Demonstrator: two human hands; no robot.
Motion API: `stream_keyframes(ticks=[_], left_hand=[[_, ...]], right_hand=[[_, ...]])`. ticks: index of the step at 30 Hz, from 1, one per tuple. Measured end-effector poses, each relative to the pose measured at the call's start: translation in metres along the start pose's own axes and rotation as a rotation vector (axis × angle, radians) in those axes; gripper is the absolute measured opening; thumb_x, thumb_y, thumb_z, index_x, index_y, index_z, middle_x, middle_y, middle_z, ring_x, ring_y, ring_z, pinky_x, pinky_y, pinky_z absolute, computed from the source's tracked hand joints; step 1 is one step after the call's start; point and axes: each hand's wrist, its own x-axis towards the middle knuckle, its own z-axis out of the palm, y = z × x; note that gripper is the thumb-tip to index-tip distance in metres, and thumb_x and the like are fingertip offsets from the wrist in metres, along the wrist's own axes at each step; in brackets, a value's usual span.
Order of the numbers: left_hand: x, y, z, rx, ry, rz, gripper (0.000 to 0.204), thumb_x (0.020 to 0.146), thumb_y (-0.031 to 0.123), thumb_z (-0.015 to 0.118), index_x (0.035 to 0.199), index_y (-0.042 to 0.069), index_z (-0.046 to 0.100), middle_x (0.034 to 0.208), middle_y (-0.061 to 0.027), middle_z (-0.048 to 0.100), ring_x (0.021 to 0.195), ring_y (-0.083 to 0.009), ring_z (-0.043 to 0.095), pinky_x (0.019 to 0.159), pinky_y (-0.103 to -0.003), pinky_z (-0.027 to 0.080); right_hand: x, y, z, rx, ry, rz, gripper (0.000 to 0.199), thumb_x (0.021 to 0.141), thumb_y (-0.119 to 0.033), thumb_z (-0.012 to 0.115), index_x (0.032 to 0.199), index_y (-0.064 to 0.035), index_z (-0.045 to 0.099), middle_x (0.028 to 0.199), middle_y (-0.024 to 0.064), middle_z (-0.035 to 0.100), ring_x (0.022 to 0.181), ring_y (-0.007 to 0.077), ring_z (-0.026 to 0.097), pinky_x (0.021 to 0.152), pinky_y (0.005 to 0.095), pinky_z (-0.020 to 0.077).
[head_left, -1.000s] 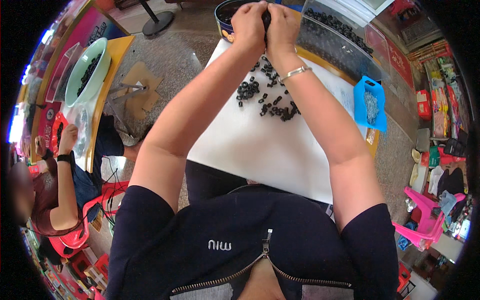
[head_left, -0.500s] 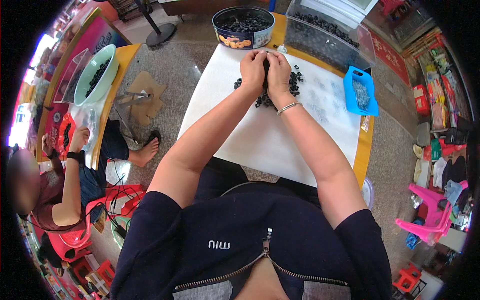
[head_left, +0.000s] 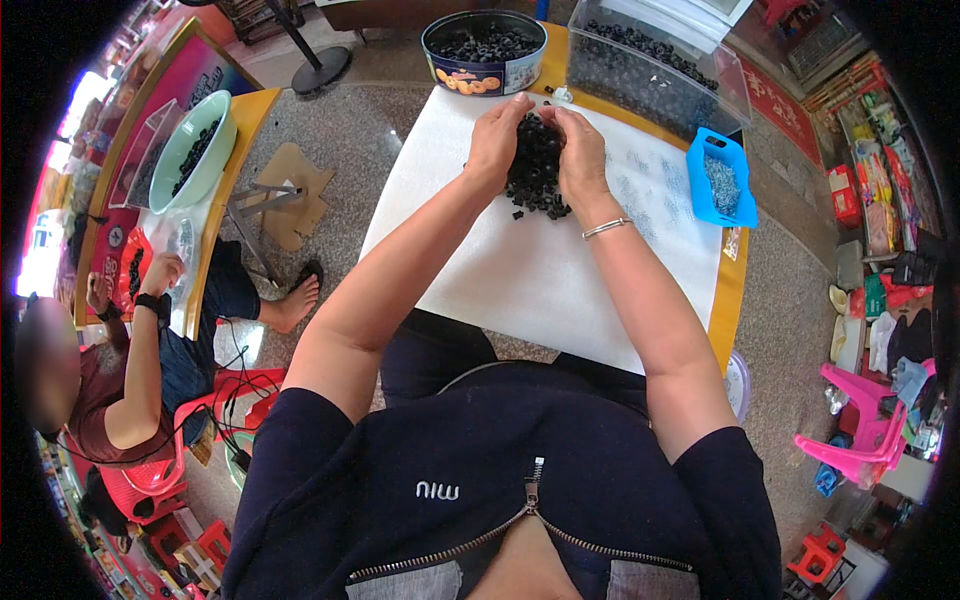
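A pile of small black pieces (head_left: 537, 172) lies on the white sheet (head_left: 480, 270) that covers the table. My left hand (head_left: 490, 142) stands along the pile's left side, its fingers stretched forward and curved inward. Opposite it, my right hand (head_left: 582, 152), with a silver bangle at the wrist, rests against the right side. Both palms face each other with the black pieces between them, and neither hand grips anything. The pieces are too small to name exactly.
Behind my hands stand a round tin (head_left: 485, 60) and a clear plastic bin (head_left: 650, 75), both holding black pieces. A blue basket (head_left: 708, 205) with small silvery parts sits at the right edge. Another person works at the left table, near a pale green bowl (head_left: 215, 150).
My hands were close together over the pieces; now they are apart, on either side. The scattered pieces have been gathered into a denser pile between them.
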Motion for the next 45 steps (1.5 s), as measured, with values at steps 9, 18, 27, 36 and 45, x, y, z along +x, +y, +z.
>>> stream_keyframes(ticks=[9,18,27,36,45], left_hand=[[0.0,0.005,-0.012,0.113,-0.073,0.066,0.042,0.094,0.035,0.05,0.112,-0.001,0.062,0.111,-0.01,0.061,0.109,-0.0176,0.05,0.097,-0.03,0.034],[0.026,0.023,-0.028,0.087,0.003,0.122,0.033,0.092,0.026,0.054,0.104,-0.003,0.063,0.094,-0.0037,0.063,0.086,-0.0081,0.053,0.075,-0.022,0.041],[0.163,0.085,-0.068,1.239,-0.201,0.278,0.035,0.078,0.032,0.067,0.101,0.006,0.068,0.093,-0.0143,0.068,0.09,-0.028,0.065,0.078,-0.036,0.049],[0.195,0.079,-0.06,1.417,-0.579,0.369,0.044,0.074,0.029,0.074,0.11,0.006,0.063,0.094,-0.0131,0.067,0.083,-0.0265,0.065,0.074,-0.038,0.05],[0.243,0.054,-0.061,1.234,-0.091,0.576,0.026,0.078,0.027,0.067,0.096,0.008,0.069,0.084,-0.0166,0.067,0.075,-0.0308,0.066,0.068,-0.04,0.051]], right_hand=[[0.013,-0.006,-0.026,-0.086,-0.102,0.036,0.023,0.093,-0.015,0.049,0.101,0.0019,0.062,0.103,0.0088,0.064,0.097,0.0153,0.059,0.092,0.0282,0.0429],[0.026,-0.05,-0.008,-0.26,-0.13,0.016,0.02,0.092,-0.013,0.05,0.1,-0.0005,0.063,0.1,0.0083,0.065,0.094,0.0151,0.06,0.087,0.0285,0.0463],[0.145,-0.062,0.074,-0.827,-0.276,-0.231,0.023,0.086,-0.011,0.054,0.105,0.0003,0.063,0.096,0.008,0.066,0.089,0.0158,0.061,0.079,0.0284,0.048],[0.203,-0.029,0.096,-1.795,-0.728,-0.103,0.021,0.076,-0.01,0.06,0.091,0.0018,0.068,0.1,0.0234,0.064,0.097,0.0353,0.062,0.083,0.0403,0.0498],[0.24,-0.007,0.096,-1.59,-0.349,-0.152,0.022,0.076,-0.01,0.062,0.096,-0.0031,0.069,0.104,0.0196,0.065,0.099,0.0353,0.061,0.084,0.0405,0.0496]])
